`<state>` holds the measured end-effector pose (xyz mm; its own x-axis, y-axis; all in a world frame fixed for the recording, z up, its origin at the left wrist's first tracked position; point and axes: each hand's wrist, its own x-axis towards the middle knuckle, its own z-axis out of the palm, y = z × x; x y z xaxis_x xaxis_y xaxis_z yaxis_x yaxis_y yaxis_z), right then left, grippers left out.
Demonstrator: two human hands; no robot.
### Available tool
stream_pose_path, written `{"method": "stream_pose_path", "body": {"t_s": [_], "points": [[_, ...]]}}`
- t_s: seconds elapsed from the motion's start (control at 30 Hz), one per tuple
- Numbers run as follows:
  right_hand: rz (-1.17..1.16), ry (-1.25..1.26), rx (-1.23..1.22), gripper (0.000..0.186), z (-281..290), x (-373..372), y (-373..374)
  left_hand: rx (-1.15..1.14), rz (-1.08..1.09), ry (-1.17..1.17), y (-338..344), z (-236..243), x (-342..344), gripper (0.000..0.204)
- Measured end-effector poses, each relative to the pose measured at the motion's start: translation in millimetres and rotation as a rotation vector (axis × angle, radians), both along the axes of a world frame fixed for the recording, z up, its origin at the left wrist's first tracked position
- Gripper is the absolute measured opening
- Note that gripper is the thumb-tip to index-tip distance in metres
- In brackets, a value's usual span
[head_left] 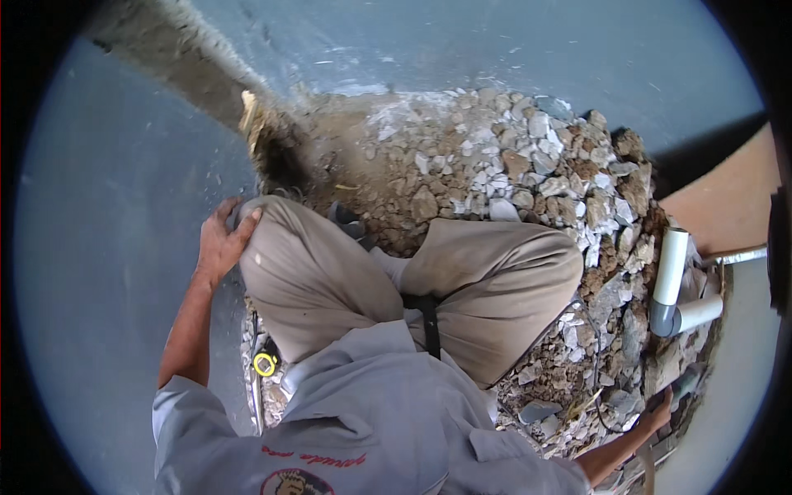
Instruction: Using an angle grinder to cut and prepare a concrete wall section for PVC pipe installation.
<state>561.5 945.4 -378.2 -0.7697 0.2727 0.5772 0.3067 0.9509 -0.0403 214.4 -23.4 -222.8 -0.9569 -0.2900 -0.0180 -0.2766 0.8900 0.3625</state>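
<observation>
One bare R hand (656,411) near right, up against a grey-green obj. (686,382); can't tell if it's gripping. Yellow tape measure (266,364) near left, on rubble (495,157). White pipe (672,264) w/ grey elbow (662,318), mid right. L hand (227,239) a bit farther, empty, fingers loose on L knee (271,224). Rubble runs to far grey-blue surface (495,41).

My left arm (188,330) pointing forward, my left hand (223,247) resting on my bent left knee (272,221), thumb (248,224) spread from the fingers (221,211), my right arm (615,456) out low to the right, my right hand (655,415) away from my body, its fingers hard for me to see from here
</observation>
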Motion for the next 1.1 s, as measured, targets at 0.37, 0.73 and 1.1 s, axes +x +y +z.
{"method": "stream_pose_path", "body": {"t_s": [0.37, 0.73, 1.1], "points": [[0.209, 0.054, -0.702, 0.072, 258, -225, -272, 0.599, -0.704, -0.020, 178, -18, -27, 0.046], [0.921, -0.565, -0.260, 0.088, 181, -476, -599, 2.198, -0.152, -0.205, 233, -68, -102, 0.054], [0.785, -1.444, -1.243, 0.091, 61, -578, -692, 2.103, 0.216, -0.079, 115, -122, -116, 0.036]]}}
